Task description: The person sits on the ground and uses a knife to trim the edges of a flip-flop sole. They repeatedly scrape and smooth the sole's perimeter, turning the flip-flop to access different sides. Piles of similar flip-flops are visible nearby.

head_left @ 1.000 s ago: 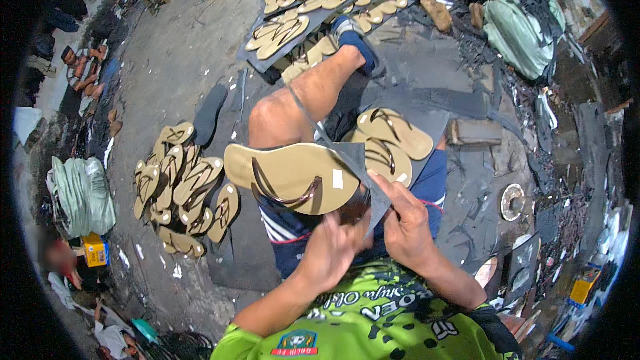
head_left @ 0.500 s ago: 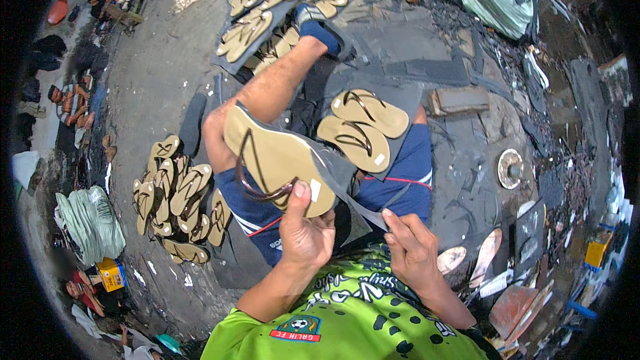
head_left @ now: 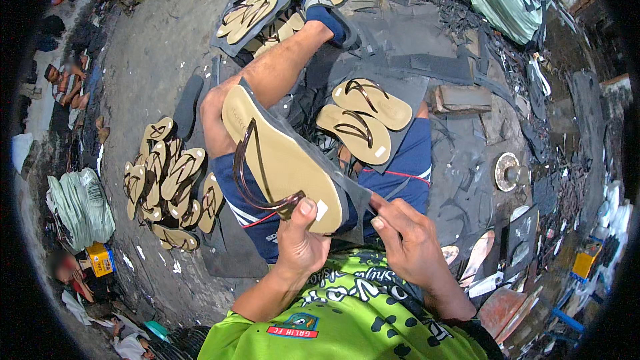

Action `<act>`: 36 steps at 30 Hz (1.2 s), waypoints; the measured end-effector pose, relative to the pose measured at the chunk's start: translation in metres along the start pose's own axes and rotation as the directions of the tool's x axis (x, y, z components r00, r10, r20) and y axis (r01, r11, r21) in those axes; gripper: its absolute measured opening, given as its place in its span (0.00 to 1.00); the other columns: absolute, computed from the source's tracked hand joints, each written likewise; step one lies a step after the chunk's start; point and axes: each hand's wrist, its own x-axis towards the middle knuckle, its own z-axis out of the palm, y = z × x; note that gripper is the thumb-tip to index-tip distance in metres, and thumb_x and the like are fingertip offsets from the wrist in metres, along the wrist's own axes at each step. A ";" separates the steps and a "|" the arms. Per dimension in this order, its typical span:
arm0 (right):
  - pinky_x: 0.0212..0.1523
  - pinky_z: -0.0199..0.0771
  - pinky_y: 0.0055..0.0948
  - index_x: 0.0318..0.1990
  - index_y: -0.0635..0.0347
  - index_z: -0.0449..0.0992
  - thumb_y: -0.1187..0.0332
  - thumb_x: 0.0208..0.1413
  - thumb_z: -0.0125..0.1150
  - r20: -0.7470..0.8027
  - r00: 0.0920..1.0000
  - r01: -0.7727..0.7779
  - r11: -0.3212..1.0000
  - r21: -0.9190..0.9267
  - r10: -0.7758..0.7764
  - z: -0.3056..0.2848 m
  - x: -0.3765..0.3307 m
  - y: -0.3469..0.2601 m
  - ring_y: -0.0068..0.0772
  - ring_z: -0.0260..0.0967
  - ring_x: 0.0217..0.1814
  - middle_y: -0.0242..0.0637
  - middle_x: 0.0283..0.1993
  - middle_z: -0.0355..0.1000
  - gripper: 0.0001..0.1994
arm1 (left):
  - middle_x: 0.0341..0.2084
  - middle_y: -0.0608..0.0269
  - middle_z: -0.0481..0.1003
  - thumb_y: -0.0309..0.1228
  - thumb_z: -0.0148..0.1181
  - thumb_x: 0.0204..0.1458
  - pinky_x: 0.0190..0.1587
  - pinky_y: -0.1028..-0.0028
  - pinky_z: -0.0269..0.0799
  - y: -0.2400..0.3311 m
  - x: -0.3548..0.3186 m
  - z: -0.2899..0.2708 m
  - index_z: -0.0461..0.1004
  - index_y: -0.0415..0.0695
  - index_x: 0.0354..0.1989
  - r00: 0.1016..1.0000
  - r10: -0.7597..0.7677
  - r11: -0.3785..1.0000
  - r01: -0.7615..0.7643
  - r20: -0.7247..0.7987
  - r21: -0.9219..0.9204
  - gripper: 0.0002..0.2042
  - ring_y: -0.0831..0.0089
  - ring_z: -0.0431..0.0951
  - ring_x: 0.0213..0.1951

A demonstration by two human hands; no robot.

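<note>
My left hand (head_left: 301, 243) grips the heel end of a tan flip-flop (head_left: 283, 153), its thumb on the footbed beside a small white label. The flip-flop has a glossy brown strap and points up and left above my lap. Dark rubber sheet (head_left: 355, 195) sticks out along its right side beneath the tan footbed. At that sheet's right corner, the fingers of my right hand (head_left: 410, 239) are closed in a pinch; their tips partly hide what they hold. Two more tan flip-flops (head_left: 355, 135) rest on a dark sheet over my right thigh.
To the left lies a heap of tan flip-flops (head_left: 175, 172); rows of others (head_left: 250, 17) lie beyond my foot. A rectangular block (head_left: 463, 99) and a round metal piece (head_left: 510, 172) are on the right, among dark rubber scraps. A green-white sack (head_left: 503, 0) stands far right.
The flip-flop has turned slightly and its heel has come down toward me. My right hand has moved a little left and up, closer to it; the grey strip between them no longer shows.
</note>
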 end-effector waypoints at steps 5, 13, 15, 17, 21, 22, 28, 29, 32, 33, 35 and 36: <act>0.29 0.71 0.39 0.60 0.49 0.68 0.74 0.53 0.54 0.140 0.990 -0.004 1.000 0.000 0.004 -0.002 0.013 -0.008 0.43 0.70 0.27 0.40 0.29 0.67 0.24 | 0.45 0.63 0.75 0.46 0.62 0.49 0.53 0.67 0.70 -0.003 -0.007 -0.034 0.69 0.42 0.51 0.998 -0.053 0.998 0.052 0.029 0.032 0.25 0.70 0.75 0.48; 0.33 0.73 0.43 0.64 0.41 0.63 0.78 0.43 0.53 0.142 0.985 0.095 0.995 0.032 -0.098 0.025 0.029 -0.013 0.48 0.71 0.31 0.38 0.33 0.67 0.35 | 0.45 0.63 0.75 0.50 0.61 0.47 0.56 0.63 0.66 0.003 -0.016 -0.046 0.69 0.44 0.53 1.000 -0.007 1.000 0.008 -0.023 0.020 0.29 0.67 0.74 0.49; 0.32 0.73 0.44 0.64 0.40 0.63 0.77 0.43 0.54 0.149 0.984 0.090 0.995 0.030 -0.094 0.024 0.034 -0.015 0.48 0.71 0.32 0.38 0.33 0.67 0.35 | 0.45 0.64 0.75 0.51 0.61 0.48 0.57 0.63 0.66 0.005 -0.013 -0.047 0.68 0.45 0.54 1.000 -0.003 0.998 0.002 0.003 0.059 0.29 0.67 0.74 0.50; 0.32 0.72 0.44 0.63 0.42 0.64 0.75 0.46 0.55 0.167 0.983 0.070 0.997 0.042 -0.076 0.022 0.037 -0.017 0.49 0.71 0.32 0.39 0.33 0.67 0.32 | 0.45 0.64 0.75 0.50 0.60 0.49 0.56 0.64 0.67 0.004 -0.013 -0.046 0.68 0.45 0.53 1.000 -0.007 0.998 0.005 0.030 0.067 0.28 0.67 0.73 0.50; 0.32 0.72 0.44 0.62 0.47 0.65 0.68 0.56 0.53 0.144 0.987 0.064 0.997 0.043 -0.070 0.026 0.045 -0.019 0.49 0.71 0.33 0.40 0.31 0.67 0.24 | 0.47 0.63 0.73 0.44 0.64 0.45 0.55 0.65 0.68 0.005 -0.017 -0.043 0.67 0.44 0.55 0.997 -0.056 0.996 0.053 0.050 0.073 0.29 0.67 0.73 0.50; 0.32 0.72 0.44 0.61 0.48 0.66 0.66 0.58 0.52 0.141 0.988 0.061 0.998 0.029 -0.064 0.026 0.048 -0.021 0.49 0.71 0.33 0.41 0.30 0.67 0.22 | 0.47 0.61 0.73 0.40 0.65 0.43 0.54 0.65 0.69 0.004 -0.021 -0.044 0.65 0.42 0.55 0.996 -0.075 0.995 0.071 0.050 0.074 0.30 0.67 0.73 0.50; 0.29 0.69 0.40 0.59 0.52 0.68 0.66 0.60 0.51 0.194 0.975 0.086 0.989 0.121 -0.108 0.021 0.029 0.006 0.46 0.69 0.28 0.43 0.29 0.67 0.19 | 0.44 0.58 0.74 0.32 0.67 0.39 0.49 0.67 0.73 0.013 -0.032 -0.056 0.65 0.38 0.55 0.994 -0.092 0.996 0.093 -0.060 0.010 0.32 0.66 0.76 0.45; 0.29 0.69 0.39 0.59 0.52 0.69 0.67 0.60 0.52 0.237 0.968 0.055 0.993 0.105 -0.079 0.015 0.021 0.010 0.45 0.69 0.28 0.42 0.29 0.67 0.19 | 0.43 0.58 0.75 0.30 0.66 0.40 0.47 0.68 0.75 0.014 -0.032 -0.060 0.65 0.37 0.55 0.994 -0.101 0.995 0.101 -0.037 -0.016 0.31 0.67 0.77 0.43; 0.29 0.69 0.38 0.58 0.52 0.70 0.69 0.59 0.53 0.225 0.973 0.021 0.990 0.142 -0.053 0.009 0.005 0.024 0.44 0.68 0.27 0.41 0.28 0.66 0.19 | 0.41 0.57 0.75 0.30 0.66 0.41 0.45 0.68 0.76 0.010 -0.037 -0.077 0.65 0.36 0.54 0.971 -0.236 0.968 0.239 0.044 -0.076 0.29 0.67 0.78 0.41; 0.29 0.69 0.38 0.58 0.52 0.70 0.69 0.59 0.53 0.219 0.975 0.016 0.993 0.117 -0.041 0.012 0.007 0.021 0.44 0.68 0.27 0.42 0.28 0.66 0.19 | 0.41 0.57 0.75 0.29 0.66 0.41 0.44 0.68 0.76 0.011 -0.038 -0.078 0.65 0.36 0.54 0.960 -0.276 0.958 0.278 0.043 -0.065 0.29 0.68 0.78 0.40; 0.29 0.69 0.37 0.58 0.52 0.70 0.69 0.59 0.52 0.203 0.978 0.032 0.998 0.058 -0.043 0.022 0.028 0.018 0.44 0.68 0.27 0.42 0.28 0.66 0.19 | 0.40 0.57 0.75 0.29 0.65 0.41 0.43 0.69 0.76 0.010 -0.036 -0.073 0.65 0.36 0.53 0.955 -0.275 0.951 0.288 0.112 -0.113 0.28 0.68 0.78 0.40; 0.30 0.70 0.37 0.59 0.50 0.70 0.69 0.59 0.53 0.168 0.985 0.033 0.997 0.069 -0.044 0.030 0.040 0.015 0.44 0.69 0.27 0.41 0.28 0.66 0.19 | 0.40 0.57 0.75 0.29 0.65 0.41 0.43 0.69 0.76 0.011 -0.035 -0.075 0.66 0.36 0.52 0.951 -0.292 0.954 0.297 0.100 -0.047 0.27 0.68 0.78 0.40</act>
